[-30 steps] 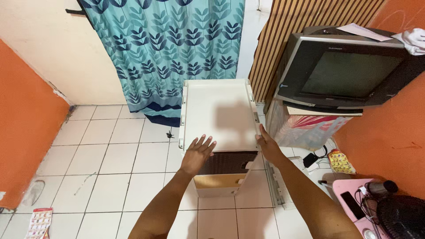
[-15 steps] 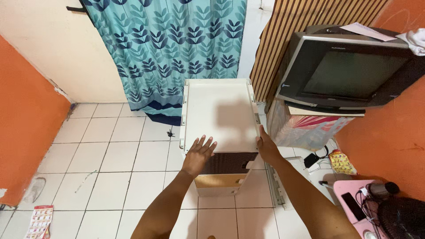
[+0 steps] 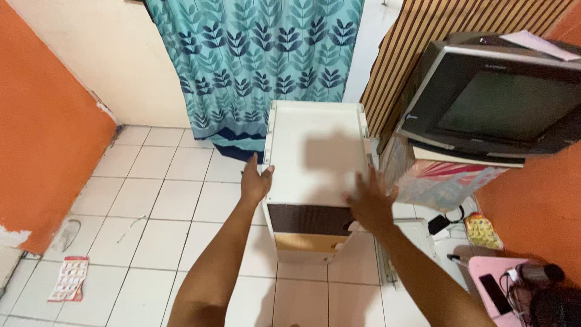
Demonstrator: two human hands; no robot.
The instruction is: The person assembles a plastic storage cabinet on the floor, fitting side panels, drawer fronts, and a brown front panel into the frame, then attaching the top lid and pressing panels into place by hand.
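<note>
A small white cabinet (image 3: 315, 151) with a dark drawer front and a tan drawer front stands on the tiled floor below me. My left hand (image 3: 255, 180) presses against the cabinet's left top edge, fingers wrapped on the rim. My right hand (image 3: 370, 200) is spread over the cabinet's front right corner, blurred, holding nothing that I can make out.
A teal leaf-print curtain (image 3: 257, 60) hangs behind the cabinet. A grey television (image 3: 493, 100) sits on a cloth-covered stand at the right. Orange walls flank both sides. A printed sheet (image 3: 68, 278) lies on the floor at lower left; a pink table (image 3: 493, 281) holds cables at lower right.
My left hand slid from the cabinet's top to its left edge. My right hand moved from the right edge onto the front right corner. The view came closer to the cabinet.
</note>
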